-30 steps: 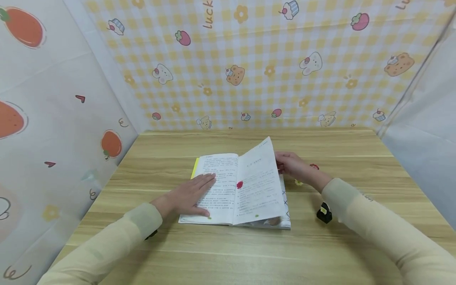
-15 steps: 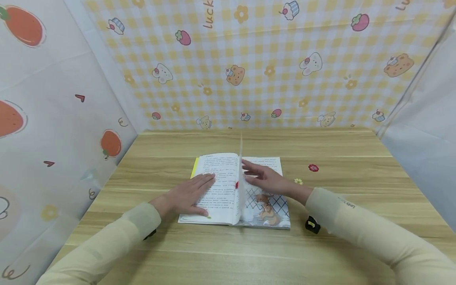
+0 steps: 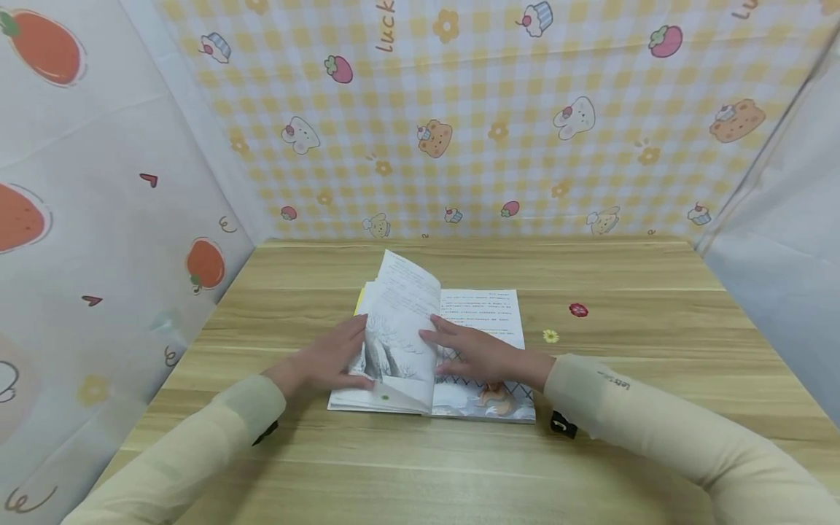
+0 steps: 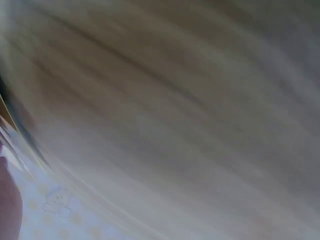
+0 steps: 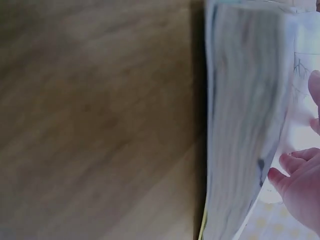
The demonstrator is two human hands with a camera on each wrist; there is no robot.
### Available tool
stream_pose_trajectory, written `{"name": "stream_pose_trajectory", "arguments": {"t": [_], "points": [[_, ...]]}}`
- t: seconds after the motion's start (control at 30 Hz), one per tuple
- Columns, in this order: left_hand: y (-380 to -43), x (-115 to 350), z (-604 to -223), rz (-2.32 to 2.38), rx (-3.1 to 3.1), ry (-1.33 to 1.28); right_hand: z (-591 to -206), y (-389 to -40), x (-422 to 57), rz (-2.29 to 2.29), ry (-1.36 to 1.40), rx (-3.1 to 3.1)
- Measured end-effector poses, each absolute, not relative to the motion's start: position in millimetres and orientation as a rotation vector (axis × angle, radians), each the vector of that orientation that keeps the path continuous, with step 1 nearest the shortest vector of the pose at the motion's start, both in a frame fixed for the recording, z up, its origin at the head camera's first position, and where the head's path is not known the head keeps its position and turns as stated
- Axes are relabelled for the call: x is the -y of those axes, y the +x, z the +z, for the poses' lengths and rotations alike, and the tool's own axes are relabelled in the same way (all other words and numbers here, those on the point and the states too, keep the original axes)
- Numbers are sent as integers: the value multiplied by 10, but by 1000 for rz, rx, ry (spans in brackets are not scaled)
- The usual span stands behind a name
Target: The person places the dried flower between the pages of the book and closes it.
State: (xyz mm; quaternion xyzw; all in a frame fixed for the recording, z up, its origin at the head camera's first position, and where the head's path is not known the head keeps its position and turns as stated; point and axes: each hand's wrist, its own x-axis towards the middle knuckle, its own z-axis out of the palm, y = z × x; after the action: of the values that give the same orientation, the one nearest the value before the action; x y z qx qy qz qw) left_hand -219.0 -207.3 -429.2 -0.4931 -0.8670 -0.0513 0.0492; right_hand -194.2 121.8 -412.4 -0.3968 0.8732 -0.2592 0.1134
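Note:
An open book [image 3: 485, 408] lies on the wooden table, its yellow cover edge showing at the left. A loose page [image 3: 400, 350] with a tree drawing leans over the left side, its top corner raised. My left hand [image 3: 328, 355] is at that page's left edge, thumb over the lower part. Against the page near the spine, my right hand [image 3: 475, 355] rests with fingers extended over the right-hand page, which has text and a fox picture. From the right wrist view, the book's thick page block [image 5: 245, 120] stands beside the right fingers [image 5: 290, 165]. Most of the left wrist view is blurred tabletop.
A red flower [image 3: 578, 310] and a yellow flower [image 3: 550, 336] lie on the table [image 3: 420, 467] right of the book. Behind the table hangs a yellow checked cloth [image 3: 499, 87], with pale cloths at both sides.
My right hand has swept the page from the right, past upright, over to the left side, uncovering the fox picture. The left hand has shifted slightly left, to the page's edge.

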Motion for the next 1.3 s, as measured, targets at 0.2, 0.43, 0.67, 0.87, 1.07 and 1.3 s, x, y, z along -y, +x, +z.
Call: {"name": "stream_pose_trajectory", "arguments": {"t": [0.2,0.43,0.67,0.87,1.07,1.3], "points": [[-2290,2238,-4263,-361,2539,-1400,-4135,-1947,-1189,-655,-1174,-2600],[-2387,2320,-4117,-518,2472,-1236,-4128,-1953,-1165,-620,-1188,-2592],[-2404,2166,-3900,-524,2389,-1266,-4110,-1944,-1130,-568,-1189,-2597],[-2350,1907,-3837,-369,2422,-1442,-4116,-1940,-1070,-448,-1179,-2626],[-2255,1742,-3976,-200,2577,-1577,-4129,-1935,-1013,-357,-1167,-2638],[-2169,1675,-4097,38,2824,-1525,-4170,-1943,-983,-266,-1177,-2628]]}}
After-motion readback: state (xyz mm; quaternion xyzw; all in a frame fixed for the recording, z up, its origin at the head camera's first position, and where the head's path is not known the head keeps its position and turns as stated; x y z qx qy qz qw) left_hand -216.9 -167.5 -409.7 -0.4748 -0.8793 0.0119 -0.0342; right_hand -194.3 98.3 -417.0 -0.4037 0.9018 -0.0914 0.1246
